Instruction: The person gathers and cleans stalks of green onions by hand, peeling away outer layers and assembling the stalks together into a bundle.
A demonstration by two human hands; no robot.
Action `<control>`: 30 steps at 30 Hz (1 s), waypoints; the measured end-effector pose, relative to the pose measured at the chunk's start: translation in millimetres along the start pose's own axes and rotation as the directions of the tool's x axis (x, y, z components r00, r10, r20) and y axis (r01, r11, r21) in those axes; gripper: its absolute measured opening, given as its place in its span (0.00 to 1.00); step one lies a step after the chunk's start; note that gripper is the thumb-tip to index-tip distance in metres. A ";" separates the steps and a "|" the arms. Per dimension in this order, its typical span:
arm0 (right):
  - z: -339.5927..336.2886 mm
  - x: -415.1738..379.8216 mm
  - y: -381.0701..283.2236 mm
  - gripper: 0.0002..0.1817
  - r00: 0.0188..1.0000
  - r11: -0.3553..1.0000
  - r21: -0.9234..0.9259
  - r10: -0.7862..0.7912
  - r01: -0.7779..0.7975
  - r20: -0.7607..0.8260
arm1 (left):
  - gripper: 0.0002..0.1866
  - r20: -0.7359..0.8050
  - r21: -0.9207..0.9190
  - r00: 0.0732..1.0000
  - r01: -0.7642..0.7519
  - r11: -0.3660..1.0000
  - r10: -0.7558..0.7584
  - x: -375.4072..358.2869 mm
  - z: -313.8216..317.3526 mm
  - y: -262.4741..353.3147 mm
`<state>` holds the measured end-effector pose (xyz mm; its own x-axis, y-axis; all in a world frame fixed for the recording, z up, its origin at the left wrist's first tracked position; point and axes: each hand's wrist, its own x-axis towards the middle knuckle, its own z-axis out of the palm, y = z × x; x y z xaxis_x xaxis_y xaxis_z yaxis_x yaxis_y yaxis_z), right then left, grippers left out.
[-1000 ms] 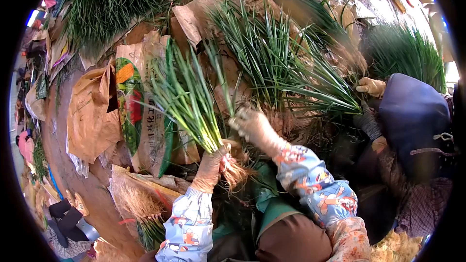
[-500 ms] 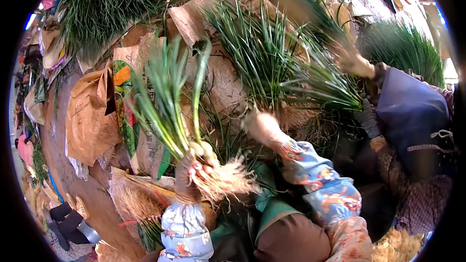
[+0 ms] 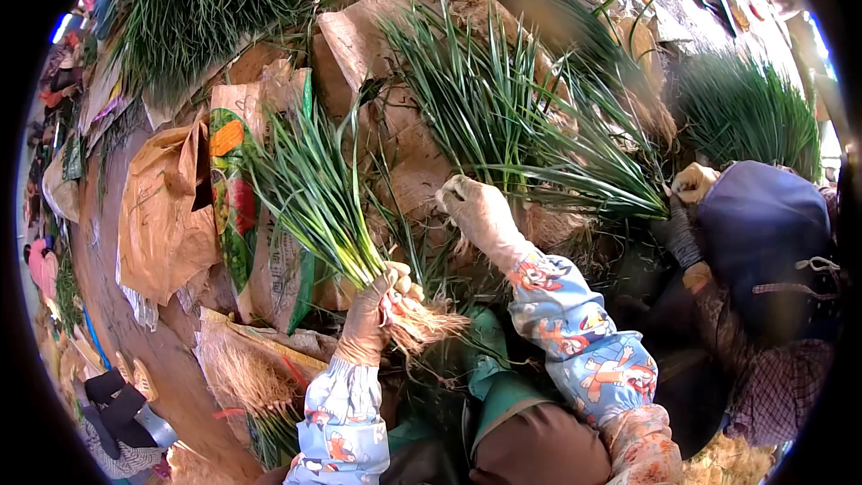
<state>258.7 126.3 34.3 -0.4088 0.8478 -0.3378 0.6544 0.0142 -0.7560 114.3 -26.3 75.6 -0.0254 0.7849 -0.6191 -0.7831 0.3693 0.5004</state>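
Observation:
My left hand (image 3: 368,319) is closed around a bunch of green onions (image 3: 328,207) just above the roots. The leaves fan up and to the left, and the pale, stringy roots (image 3: 422,328) hang out on the right side of the fist. My right hand (image 3: 480,216) is held with its fingers pinched together, apart from the bunch and just below a loose heap of green onions (image 3: 476,99). Something thin and pale trails beneath those fingers, too small to name.
At the right, a co-worker's hands (image 3: 682,207) hold other green onions (image 3: 611,171). A large green heap (image 3: 206,18) lies at the upper left, another (image 3: 750,112) at the right. Brown paper sacks (image 3: 171,216) cover the ground. Tied roots (image 3: 251,373) lie at the lower left.
My left hand has turned and shifted slightly right, and the bunch's leaves have drawn together. My right hand has gone from blurred to sharp, slightly higher. The co-worker's far hand has come down toward the other.

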 end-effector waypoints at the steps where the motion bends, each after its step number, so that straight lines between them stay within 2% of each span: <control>1: 0.6 -0.2 6.9 0.13 0.926 0.931 -0.266 -0.310 0.250 -0.215 | 0.14 0.037 -0.039 0.999 0.024 0.999 -0.023 2.3 -4.1 -1.4; 2: -1.1 6.4 12.5 0.12 0.947 0.965 -0.243 -0.166 0.099 -0.275 | 0.14 0.062 -0.009 0.998 -0.032 0.999 0.033 0.7 -6.1 -2.7; 3: -3.9 17.2 16.8 0.11 0.944 0.977 -0.207 -0.018 -0.053 -0.330 | 0.15 0.102 -0.040 0.994 -0.025 0.999 0.029 -3.7 -6.1 -3.8; 4: -8.4 22.6 13.9 0.12 0.931 0.966 -0.258 -0.093 -0.001 -0.354 | 0.16 0.095 -0.047 0.995 -0.033 0.998 0.038 -6.4 0.2 -3.4; 5: -12.0 30.5 2.5 0.10 0.960 0.906 -0.419 -0.071 -0.052 -0.271 | 0.17 0.084 -0.056 0.996 -0.038 0.998 0.042 -8.8 5.2 -4.6; 7: 1.5 57.1 15.7 0.09 0.960 0.800 -0.599 -0.185 0.024 -0.209 | 0.19 0.058 0.005 0.998 0.018 1.000 -0.018 -3.1 0.5 -8.9; 8: 3.2 70.6 10.5 0.10 0.979 0.762 -0.643 -0.062 -0.079 -0.193 | 0.18 0.048 0.047 0.999 0.009 0.999 -0.011 0.1 -3.2 -9.6; 9: 0.0 79.4 9.0 0.12 0.984 0.796 -0.600 -0.032 -0.082 -0.177 | 0.17 0.035 0.091 0.999 0.002 0.996 -0.005 1.3 -6.1 -8.7; 10: -11.3 73.2 -2.1 0.13 0.973 0.863 -0.502 -0.068 -0.053 -0.219 | 0.16 -0.079 0.146 0.996 -0.019 0.989 0.031 -3.5 9.0 -2.4; 11: -27.6 65.0 -16.0 0.13 0.959 0.916 -0.402 -0.100 -0.015 -0.265 | 0.15 -0.114 0.134 0.994 0.021 0.991 -0.006 -5.3 10.8 0.8; 12: -39.2 57.5 -26.5 0.16 0.958 0.925 -0.378 -0.073 -0.039 -0.278 | 0.14 -0.090 0.183 0.996 0.007 0.983 0.010 -4.8 6.7 2.8; 13: -44.8 48.7 -28.4 0.13 0.969 0.926 -0.379 -0.095 0.002 -0.227 | 0.14 -0.063 0.232 0.998 -0.007 0.973 0.022 -4.0 3.1 3.5; 14: -35.5 46.7 -13.8 0.13 0.846 0.711 -0.609 -0.519 0.351 -0.119 | 0.14 -0.058 0.228 0.998 -0.006 0.974 0.020 -3.5 4.1 0.6; 16: -8.2 25.9 8.7 0.15 0.751 0.741 -0.166 -0.660 0.651 -0.002 | 0.13 -0.171 0.182 0.985 0.022 0.983 0.010 -4.0 6.7 -4.6; 18: 22.5 -10.6 -4.0 0.14 0.766 0.759 -0.102 -0.641 0.643 0.055 | 0.13 -0.108 0.141 0.992 0.079 0.987 -0.064 -3.1 6.1 -4.7; 19: 32.5 -21.2 -11.4 0.12 0.623 0.396 -0.646 -0.766 0.652 0.159 | 0.12 -0.051 0.092 0.992 0.121 0.988 -0.117 -2.2 5.7 -6.0; 20: 34.1 -32.6 -24.7 0.09 0.824 0.673 -0.533 -0.560 0.513 0.085 | 0.12 -0.101 -0.009 0.985 0.142 0.990 -0.142 -6.6 20.7 -5.4; 21: 32.5 -39.4 -35.2 0.08 0.954 0.873 -0.389 -0.295 0.294 0.059 | 0.12 -0.088 -0.097 0.982 0.156 0.983 -0.165 -4.9 10.4 -12.5; 22: 35.9 -37.7 -28.8 0.08 0.912 0.829 -0.428 -0.409 0.360 -0.026 | 0.12 0.000 -0.085 0.996 0.093 0.992 -0.093 -5.4 7.5 -9.6; 23: 26.0 -24.7 -36.5 0.08 0.978 0.798 -0.588 -0.010 0.133 0.207 | 0.13 0.089 -0.081 0.996 0.028 0.996 -0.020 -5.8 8.0 -6.5; 24: 15.7 -13.5 -21.3 0.07 0.969 0.724 -0.678 0.053 0.127 0.239 | 0.13 0.006 0.017 1.000 -0.029 0.999 0.029 -15.4 12.9 -2.6; 25: 17.5 1.0 27.2 0.11 0.998 0.896 -0.440 -0.057 0.058 0.014 | 0.13 0.170 -0.030 0.983 -0.058 0.998 0.062 -18.0 12.5 3.6; 26: 5.1 -1.2 37.9 0.15 0.983 0.819 -0.553 -0.071 0.156 0.172 | 0.13 0.096 -0.039 0.990 -0.097 0.995 0.100 -18.4 13.8 6.9; 27: 1.6 -6.3 33.0 0.18 0.936 0.758 -0.614 0.014 0.220 0.352 | 0.14 0.017 -0.044 0.991 -0.131 0.990 0.132 -21.2 15.4 11.0; 28: -1.9 -11.3 28.3 0.22 0.850 0.703 -0.640 0.098 0.309 0.518 | 0.13 -0.054 -0.109 0.993 -0.109 0.988 0.104 -24.2 23.7 20.2; 29: -5.7 -19.1 7.9 0.25 0.703 0.684 -0.639 0.256 0.353 0.663 | 0.11 -0.060 -0.140 0.991 0.113 0.984 -0.122 -19.1 11.8 24.0; 30: -5.4 -23.7 -6.2 0.25 0.872 0.735 -0.644 0.154 0.214 0.466 | 0.12 -0.082 -0.157 0.993 0.065 0.986 -0.078 -9.0 -0.8 15.6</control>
<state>267.8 109.0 50.0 -0.5520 0.4942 -0.6716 0.8026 0.5335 -0.2670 101.8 -28.0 88.5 -0.0151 0.7098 -0.7043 -0.8707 0.3370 0.3582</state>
